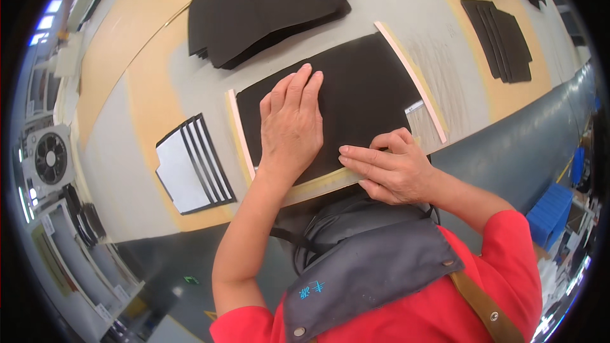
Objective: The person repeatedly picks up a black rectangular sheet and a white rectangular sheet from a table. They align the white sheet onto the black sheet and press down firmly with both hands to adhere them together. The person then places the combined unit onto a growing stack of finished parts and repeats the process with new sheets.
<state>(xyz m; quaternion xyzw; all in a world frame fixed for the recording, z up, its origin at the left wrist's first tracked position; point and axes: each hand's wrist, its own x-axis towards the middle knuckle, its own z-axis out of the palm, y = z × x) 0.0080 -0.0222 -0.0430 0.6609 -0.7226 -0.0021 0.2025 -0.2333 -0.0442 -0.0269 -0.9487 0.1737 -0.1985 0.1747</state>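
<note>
Head view, the only one: black panel [356, 82] lies flat on the tabletop [105, 174], directly in front of the wearer, between a pale left-hand strip [241, 133] and a pale right-hand strip [413, 82]. Left hand [292, 121] palm down on the panel's left part, fingers stretched out and close together, nothing seen gripped. Right hand [391, 165] over the near right part; two fingers reach leftward side by side, the others bent, thumb set apart from them. Whether those fingers pinch anything or only rest there, cannot tell. Yellowish band [330, 180] along the near table edge; small white label [414, 108] at the panel's right edge. Progress, as judged from the layout: placing between the strips looks done, smoothing or aligning by hand looks in progress. No piece seen attached to the panel's upper face; its near right corner is hidden by the right hand. Pile of large black sheets [267, 13] beyond, apparently stock not yet worked, though could be finished output. Fanned white-faced pieces [184, 168] to the left and fanned black pieces [502, 41] far right, both well apart from the panel, apparently unused so far.
</note>
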